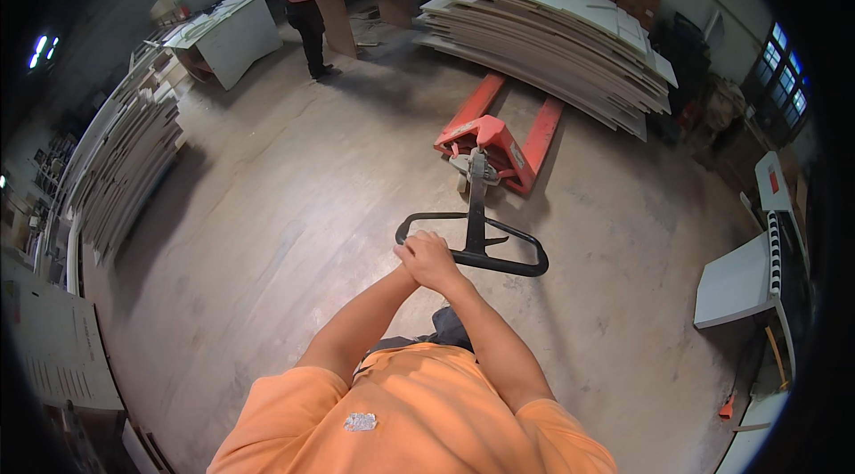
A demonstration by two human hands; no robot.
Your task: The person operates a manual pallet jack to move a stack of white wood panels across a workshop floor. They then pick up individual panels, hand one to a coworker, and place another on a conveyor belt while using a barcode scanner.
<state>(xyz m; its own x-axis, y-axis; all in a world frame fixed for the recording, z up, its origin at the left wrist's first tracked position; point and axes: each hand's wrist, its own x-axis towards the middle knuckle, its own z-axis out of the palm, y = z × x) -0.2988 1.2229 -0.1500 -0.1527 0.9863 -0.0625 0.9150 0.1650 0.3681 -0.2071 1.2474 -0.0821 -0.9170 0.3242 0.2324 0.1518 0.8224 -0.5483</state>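
Observation:
In front of me stands a red pallet jack (488, 132) with a black loop handle (508, 266) tilted toward me. My right hand (430, 258) is closed over the near left corner of that loop, its fingers curled down and to the left. My left hand (409, 271) meets the same spot from the left, mostly covered by the right one, so its fingers are hidden. The jack's forks (541, 140) run away from me, their far ends under a tall stack of pale flat boards (552, 42).
At the left leans a long stack of panels (125, 171). Farther back, a person (303, 6) in dark clothes stands at a wooden desk-like piece (343, 6), near a white cabinet piece (227, 37). A white-panelled machine (735, 282) stands at the right, a pale metal cabinet (67, 345) at the lower left.

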